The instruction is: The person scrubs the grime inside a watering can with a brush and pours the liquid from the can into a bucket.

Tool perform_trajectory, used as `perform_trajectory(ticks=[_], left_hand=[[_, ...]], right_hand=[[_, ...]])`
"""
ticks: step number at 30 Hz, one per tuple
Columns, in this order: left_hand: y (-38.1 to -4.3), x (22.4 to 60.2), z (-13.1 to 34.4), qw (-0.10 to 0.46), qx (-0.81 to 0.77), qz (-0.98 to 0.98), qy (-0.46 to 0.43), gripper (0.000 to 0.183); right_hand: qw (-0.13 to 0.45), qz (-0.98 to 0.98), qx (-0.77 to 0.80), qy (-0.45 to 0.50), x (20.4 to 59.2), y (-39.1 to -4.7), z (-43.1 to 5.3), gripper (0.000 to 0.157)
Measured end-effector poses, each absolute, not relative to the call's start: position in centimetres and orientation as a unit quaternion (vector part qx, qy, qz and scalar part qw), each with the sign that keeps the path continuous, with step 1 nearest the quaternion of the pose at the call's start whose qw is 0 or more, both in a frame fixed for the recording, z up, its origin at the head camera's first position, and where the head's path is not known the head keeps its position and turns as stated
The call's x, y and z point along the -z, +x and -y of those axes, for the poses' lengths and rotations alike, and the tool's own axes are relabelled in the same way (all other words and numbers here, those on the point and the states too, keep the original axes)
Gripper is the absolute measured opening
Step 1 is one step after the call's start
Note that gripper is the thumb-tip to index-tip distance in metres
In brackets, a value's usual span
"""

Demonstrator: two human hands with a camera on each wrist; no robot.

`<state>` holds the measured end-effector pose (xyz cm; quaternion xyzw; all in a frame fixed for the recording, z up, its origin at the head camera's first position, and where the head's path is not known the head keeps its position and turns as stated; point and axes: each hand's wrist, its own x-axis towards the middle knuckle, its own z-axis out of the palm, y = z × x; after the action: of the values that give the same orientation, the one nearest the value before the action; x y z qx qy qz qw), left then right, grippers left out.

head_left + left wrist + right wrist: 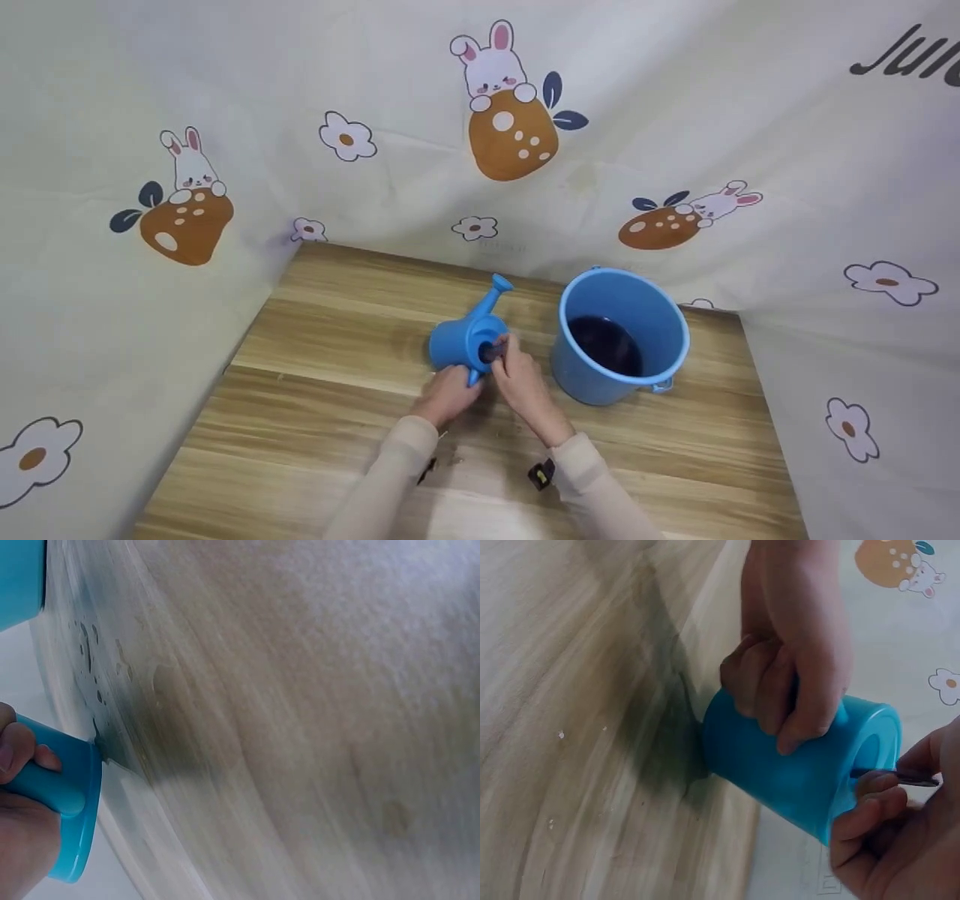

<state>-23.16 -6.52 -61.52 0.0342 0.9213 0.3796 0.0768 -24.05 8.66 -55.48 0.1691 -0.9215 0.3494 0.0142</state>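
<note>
A blue watering can stands on the wooden table, its spout pointing away to the back right. My left hand grips its handle, fingers curled round it as the left wrist view shows. At the can's top opening, my right hand pinches a thin, dark, stick-like thing between thumb and fingers. One end of this thing goes down into the opening, hidden by the rim and the fingers; I cannot tell its exact kind.
A large blue bucket with dark liquid inside stands right of the can. Water drops lie on the wooden tabletop. Pale cloth walls printed with rabbits and flowers border the table at the back and sides.
</note>
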Motion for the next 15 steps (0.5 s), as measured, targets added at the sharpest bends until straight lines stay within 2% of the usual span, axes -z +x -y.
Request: perform_trajectory(ticks=[4,9,15], left_hand=[[-23.1,61.5,6.5,0.076,-0.378,-0.922,0.034,0.035],[-23.1,61.5,6.5,0.074,-0.376,-0.923,0.037,0.035],[-23.2,61.6,6.5,0.063,-0.383,-0.920,0.042,0.036]], right_hand=[[0.044,0.920,-0.324,0.215,55.6,-24.0,-9.1,0.011],[0.059,0.922,-0.271,0.270,55.5,-24.1,-9.7,0.021],[0.170,0.906,-0.208,0.327,56.1,-24.7,-10.4,0.016]])
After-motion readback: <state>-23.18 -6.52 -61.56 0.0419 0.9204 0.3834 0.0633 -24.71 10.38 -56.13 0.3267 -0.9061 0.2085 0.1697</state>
